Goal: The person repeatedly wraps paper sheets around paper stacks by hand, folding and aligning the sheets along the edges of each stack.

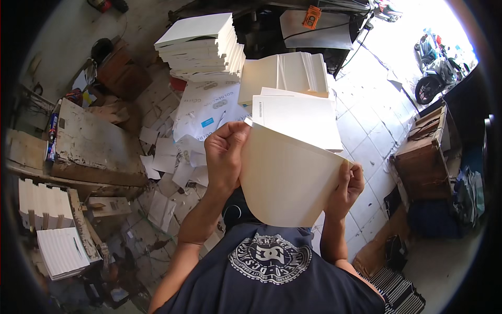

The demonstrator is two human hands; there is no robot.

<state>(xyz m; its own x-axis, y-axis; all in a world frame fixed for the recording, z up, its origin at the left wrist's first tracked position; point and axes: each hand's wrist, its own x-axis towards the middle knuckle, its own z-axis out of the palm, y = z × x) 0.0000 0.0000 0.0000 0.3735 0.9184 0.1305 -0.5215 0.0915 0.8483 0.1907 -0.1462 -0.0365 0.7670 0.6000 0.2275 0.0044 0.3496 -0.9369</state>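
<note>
A large cream sheet of paper [290, 178] bows toward me between my two hands. My left hand [226, 152] is closed on its upper left corner, thumb and fingers pinched together. At the opposite corner, my right hand [345, 189] grips the edge, lower than the left. I cannot tell whether it is one sheet or a few together. Just beyond it lies a white page stack [298, 118] with small print along its left edge. Behind that are cream paper blocks [285, 73], laid side by side. A tall pile of book blocks [201, 44] rises at the far left.
Printed white wrapping paper [204, 112] lies under the stacks, with a small blue card [207, 123] and a pen on it. Scrap paper [167, 157] litters the floor at left. A worn cabinet [99, 141] and more book stacks [63, 251] stand left; a wooden crate [426, 157] stands right.
</note>
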